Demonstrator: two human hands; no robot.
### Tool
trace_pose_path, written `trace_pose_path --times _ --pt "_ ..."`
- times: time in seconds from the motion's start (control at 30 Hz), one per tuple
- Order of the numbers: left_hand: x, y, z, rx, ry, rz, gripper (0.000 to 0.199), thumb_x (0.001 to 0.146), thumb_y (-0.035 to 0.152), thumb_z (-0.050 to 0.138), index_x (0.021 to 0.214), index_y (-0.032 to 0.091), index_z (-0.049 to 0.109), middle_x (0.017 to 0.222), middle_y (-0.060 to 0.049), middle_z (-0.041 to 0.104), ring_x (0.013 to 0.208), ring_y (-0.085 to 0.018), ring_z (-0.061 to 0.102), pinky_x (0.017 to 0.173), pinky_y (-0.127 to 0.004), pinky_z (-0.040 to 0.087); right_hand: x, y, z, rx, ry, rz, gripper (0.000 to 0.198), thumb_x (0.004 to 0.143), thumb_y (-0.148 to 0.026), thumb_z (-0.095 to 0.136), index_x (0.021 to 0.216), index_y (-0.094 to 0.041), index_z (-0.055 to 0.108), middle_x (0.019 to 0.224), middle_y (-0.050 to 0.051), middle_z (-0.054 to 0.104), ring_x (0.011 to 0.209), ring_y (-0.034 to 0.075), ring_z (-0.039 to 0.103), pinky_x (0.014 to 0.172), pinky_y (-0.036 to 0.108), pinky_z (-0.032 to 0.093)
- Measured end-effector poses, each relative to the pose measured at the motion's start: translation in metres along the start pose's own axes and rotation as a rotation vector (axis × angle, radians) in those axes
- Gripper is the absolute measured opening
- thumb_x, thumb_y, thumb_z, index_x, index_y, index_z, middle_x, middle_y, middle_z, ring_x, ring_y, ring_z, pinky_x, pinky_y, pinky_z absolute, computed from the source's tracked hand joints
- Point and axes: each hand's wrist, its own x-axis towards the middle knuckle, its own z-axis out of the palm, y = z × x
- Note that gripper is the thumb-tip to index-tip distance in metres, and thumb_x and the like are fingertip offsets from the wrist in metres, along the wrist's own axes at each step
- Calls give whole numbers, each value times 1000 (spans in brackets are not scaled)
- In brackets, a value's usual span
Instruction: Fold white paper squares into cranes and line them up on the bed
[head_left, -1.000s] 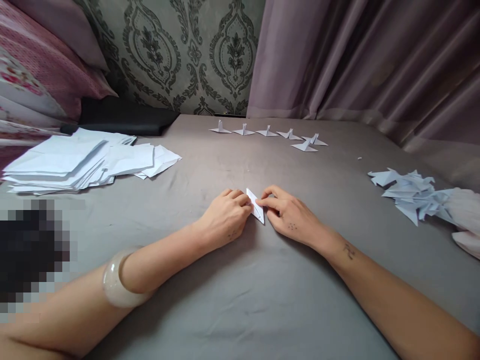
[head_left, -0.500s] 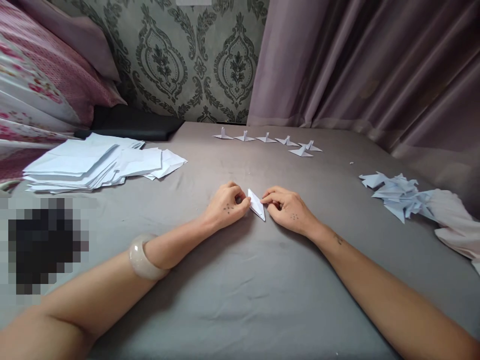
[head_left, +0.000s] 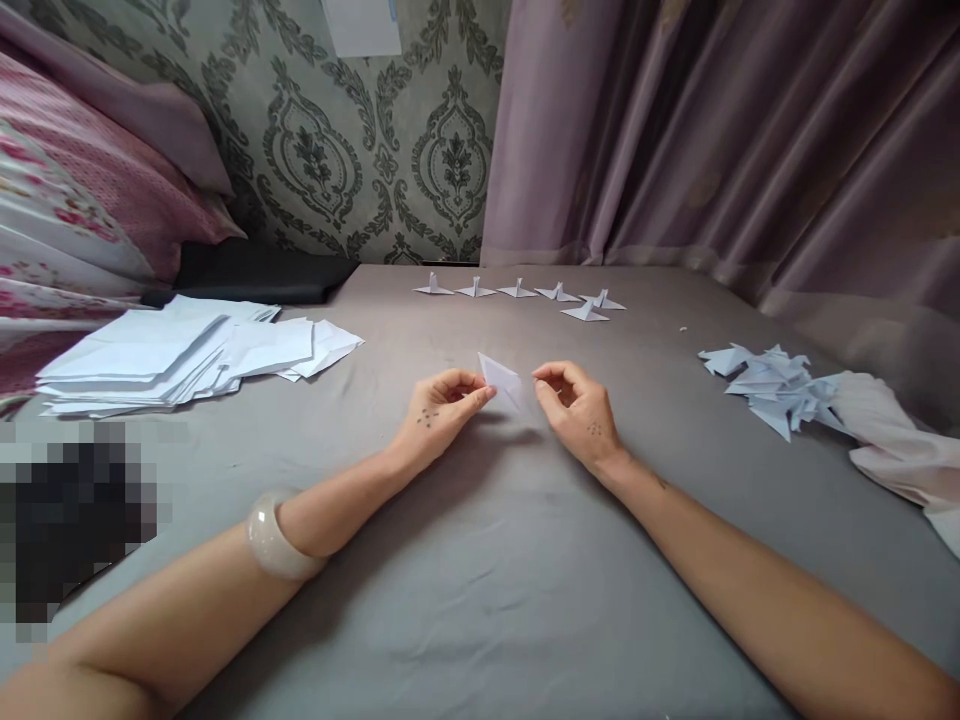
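A small white folded paper [head_left: 498, 376], pointed at its upper left, is held just above the grey cloth. My left hand [head_left: 442, 408] pinches its left side between thumb and fingers. The paper's lower right part is smeared by motion. My right hand [head_left: 581, 410] is just right of the paper, a narrow gap between them. Its thumb and index fingertips are drawn together, with no paper visible in them. A pale bangle [head_left: 279, 538] circles my left wrist.
Several folded paper birds [head_left: 517, 289] stand along the back. At left lies a stack of white paper [head_left: 135, 350], with a black folded item [head_left: 262, 272] behind it. A heap of folded paper pieces [head_left: 780, 388] lies at right beside pale cloth [head_left: 889, 420]. Curtains [head_left: 637, 130] hang behind.
The folded paper has been lifted off the cloth and tilted by my left hand. My right fingers have drawn slightly away from it. The camera view has tipped up a little.
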Motion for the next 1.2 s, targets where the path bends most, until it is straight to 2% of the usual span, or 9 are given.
trace_pose_path --times 0.17,0.37,0.47,0.6,0.7,0.83,1.07,1.2 --pt "-5 7 3 55 58 192 19 80 36 66 80 17 64 85 -2 68 75 -13 59 75 -27 49 -7 -9 1 -13 -2 -207 8 83 -26 55 87 -21 58 84 3 61 72 14 58 63 26 48" --pt "-8 4 2 154 37 276 17 83 35 64 83 19 64 84 -2 67 78 -13 59 79 -30 48 -9 -12 3 10 -69 -240 10 86 -29 56 91 -22 62 86 3 62 73 14 57 66 28 47" --pt "-8 8 2 138 16 253 16 80 33 69 84 18 63 83 -2 66 79 -14 58 80 -30 47 -6 -12 2 90 -127 -150 13 87 -32 57 84 -21 64 79 1 62 71 13 55 69 28 45" --pt "-7 13 3 -139 -59 172 30 74 28 75 95 18 55 90 -3 66 84 -14 61 79 -29 48 -2 -10 0 308 -234 88 22 83 -42 62 83 -20 65 81 1 65 76 14 57 75 29 44" --pt "-5 13 3 -312 -99 85 31 74 27 75 95 18 53 93 -3 67 87 -15 62 82 -30 48 0 -9 -1 436 -301 201 28 79 -48 65 84 -20 66 84 1 66 82 15 57 80 30 44" --pt "-5 14 2 -411 -150 20 29 73 24 77 93 16 58 93 -3 67 89 -14 62 85 -30 48 0 -8 -1 497 -352 234 32 78 -51 66 87 -22 69 86 1 67 81 14 55 82 29 43" --pt "-4 14 2 -423 -172 0 28 71 22 79 93 17 63 92 -2 67 86 -13 61 82 -27 47 0 -6 -3 601 -456 275 27 80 -49 65 91 -25 71 83 -1 64 76 12 52 78 27 41" --pt "-2 9 0 -428 -178 -34 22 74 24 76 93 17 66 91 -2 69 85 -12 61 81 -26 46 1 -9 -5 627 -470 315 29 79 -51 66 88 -23 71 82 0 64 74 12 52 76 27 42"
